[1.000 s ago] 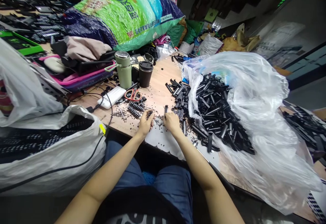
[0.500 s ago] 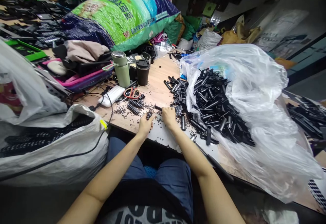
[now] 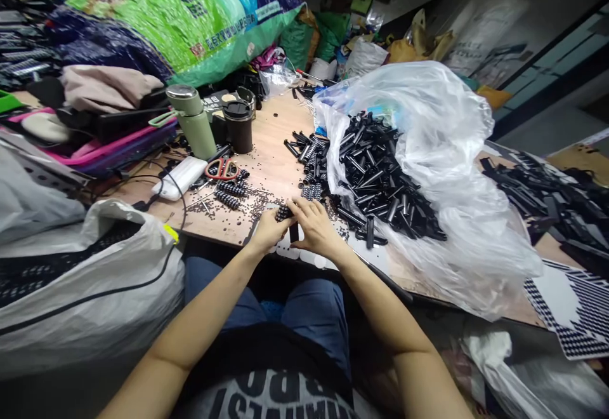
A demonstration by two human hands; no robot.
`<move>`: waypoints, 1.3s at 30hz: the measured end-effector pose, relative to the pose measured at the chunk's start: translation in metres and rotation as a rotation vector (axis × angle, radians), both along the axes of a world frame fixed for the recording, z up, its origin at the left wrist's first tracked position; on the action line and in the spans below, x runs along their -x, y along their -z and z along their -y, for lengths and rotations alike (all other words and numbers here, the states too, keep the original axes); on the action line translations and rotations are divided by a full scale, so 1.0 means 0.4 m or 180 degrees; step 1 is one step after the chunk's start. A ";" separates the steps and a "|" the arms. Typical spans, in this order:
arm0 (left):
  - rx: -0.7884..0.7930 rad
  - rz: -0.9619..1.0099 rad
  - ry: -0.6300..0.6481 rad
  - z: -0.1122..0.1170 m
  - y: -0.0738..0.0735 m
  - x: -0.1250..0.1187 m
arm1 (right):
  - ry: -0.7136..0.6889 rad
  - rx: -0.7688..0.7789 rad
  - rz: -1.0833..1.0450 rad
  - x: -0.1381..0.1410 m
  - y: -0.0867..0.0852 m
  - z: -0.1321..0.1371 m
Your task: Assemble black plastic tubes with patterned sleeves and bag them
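Observation:
My left hand [image 3: 269, 233] is closed around a black studded cylinder [image 3: 283, 212] with rows of pale dots. My right hand [image 3: 314, 225] meets it from the right, its fingers curled over the cylinder's end and the thumb lower down. Between the thumb and fingers a dark, narrow black plastic piece [image 3: 294, 233] points down toward me; whether it is joined to the cylinder cannot be made out. Similar studded cylinders [image 3: 227, 198] lie to the left, amid many tiny dark beads [image 3: 257, 200]. More dotted cylinders [image 3: 311, 190] lie just beyond my right hand.
A clear plastic bag [image 3: 440, 146] spills black plastic tubes [image 3: 375, 174] on the right. On the left are red-handled scissors [image 3: 222, 169], a white power bank [image 3: 179, 178], a green flask [image 3: 194, 124] and a dark cup [image 3: 238, 128]. A white sack [image 3: 118, 292] stands beside the table.
My hands have come together, and the right has gone from a fist to fingers reaching over the cylinder. The dark narrow piece now points down between them. The view has turned rightward.

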State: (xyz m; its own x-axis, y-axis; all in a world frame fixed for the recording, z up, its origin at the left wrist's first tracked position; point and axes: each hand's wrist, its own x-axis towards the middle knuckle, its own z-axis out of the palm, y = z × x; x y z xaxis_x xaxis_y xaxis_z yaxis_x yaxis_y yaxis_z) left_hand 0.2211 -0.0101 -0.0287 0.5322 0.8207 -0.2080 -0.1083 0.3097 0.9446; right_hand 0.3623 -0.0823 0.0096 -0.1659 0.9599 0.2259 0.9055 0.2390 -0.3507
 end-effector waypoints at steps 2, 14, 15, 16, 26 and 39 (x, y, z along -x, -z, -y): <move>0.0004 0.0326 0.0176 0.013 -0.008 -0.009 | -0.0029 -0.0049 -0.0092 -0.015 -0.005 0.020; 0.0683 0.0810 0.0295 0.099 -0.038 -0.083 | -0.0060 -0.0366 -0.1201 -0.024 0.038 0.116; 0.0648 0.0785 0.0284 0.105 -0.040 -0.086 | -0.0029 -0.0372 -0.1156 -0.026 0.043 0.119; 0.0613 0.0760 0.0280 0.110 -0.041 -0.089 | 0.0003 -0.0380 -0.1127 -0.028 0.047 0.122; 0.0662 0.0308 0.0642 0.125 -0.032 -0.104 | 0.0639 -0.0407 -0.1088 -0.015 0.075 0.170; -0.3776 -0.1632 0.0812 0.153 0.137 -0.085 | 0.1767 -0.0472 -0.0474 -0.015 0.203 0.233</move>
State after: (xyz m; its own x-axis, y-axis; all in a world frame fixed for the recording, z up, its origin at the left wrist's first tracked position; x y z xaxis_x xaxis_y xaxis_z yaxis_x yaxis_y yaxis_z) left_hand 0.2553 -0.0714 -0.0837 0.7749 0.5322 0.3410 0.2790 -0.7721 0.5710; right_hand 0.3683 -0.1755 -0.0718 0.3957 0.8505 0.3466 0.8527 -0.2001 -0.4825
